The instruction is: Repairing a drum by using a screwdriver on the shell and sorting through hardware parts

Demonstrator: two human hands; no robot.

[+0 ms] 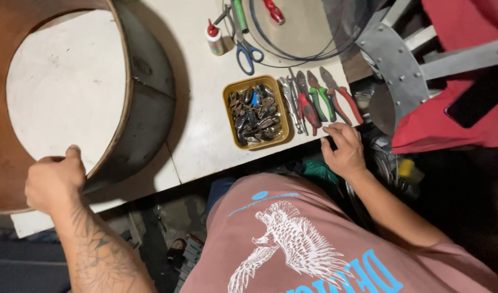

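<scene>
My left hand (54,182) grips the near rim of a large round wooden hoop (146,108), a drum-like shell with a dark outer wall that lies on the white table (200,135). My right hand (344,149) rests with fingers spread on the table's front edge, just below a row of pliers (319,100) with red and green handles. It holds nothing. A yellow tray (227,108) full of small dark metal clips sits between the hoop and the pliers.
Blue-handled scissors (248,54), a small glue bottle with a red cap (214,38), a green tool and thin wire loops (292,51) lie farther back. A grey metal bracket (395,70) and red fabric (449,125) stand at the right.
</scene>
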